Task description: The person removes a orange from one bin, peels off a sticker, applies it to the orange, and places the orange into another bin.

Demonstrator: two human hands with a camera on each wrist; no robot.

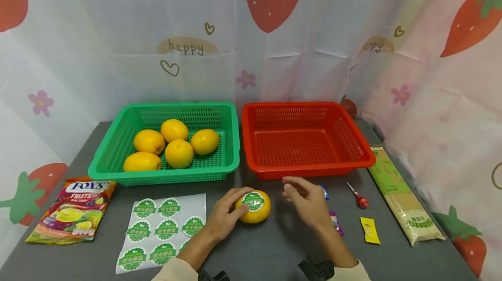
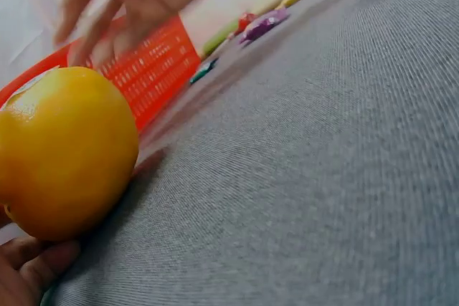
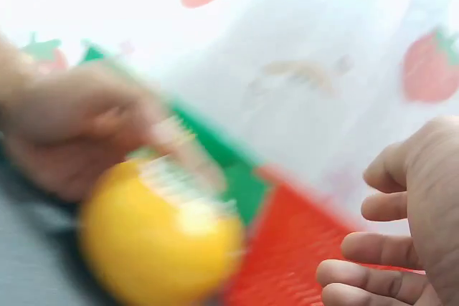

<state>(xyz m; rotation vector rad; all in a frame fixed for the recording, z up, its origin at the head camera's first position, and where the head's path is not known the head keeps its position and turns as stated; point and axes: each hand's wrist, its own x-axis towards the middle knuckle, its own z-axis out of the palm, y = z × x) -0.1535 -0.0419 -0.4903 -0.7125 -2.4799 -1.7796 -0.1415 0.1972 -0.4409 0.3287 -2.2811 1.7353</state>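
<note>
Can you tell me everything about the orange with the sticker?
The orange is roundish, yellow-orange and shiny. A round green-and-white sticker with writing is on it, facing up. It sits on the grey tabletop near the red basket. The left grip holds its side; the right grip isn't touching it.

On the table point(image 1: 256, 255), before a curtain point(image 1: 129, 15), a left basket point(image 1: 164, 177) holding five oranges point(image 1: 178, 154) stands just beside a right basket point(image 1: 290, 143). In front of the left basket lie a Fox's candy bag point(image 1: 72, 213) and, right of it, a sticker sheet point(image 1: 194, 206). Nearer the middle sits a loose orange point(image 1: 259, 217), a sticker point(image 1: 253, 201) on top, between left hand point(image 1: 224, 215) and right hand point(image 1: 310, 202). Rightward come two wrapped candies point(image 1: 336, 223), then a lollipop point(image 1: 362, 202) behind a third candy point(image 1: 370, 230), then a noodle packet point(image 1: 404, 198).
</note>
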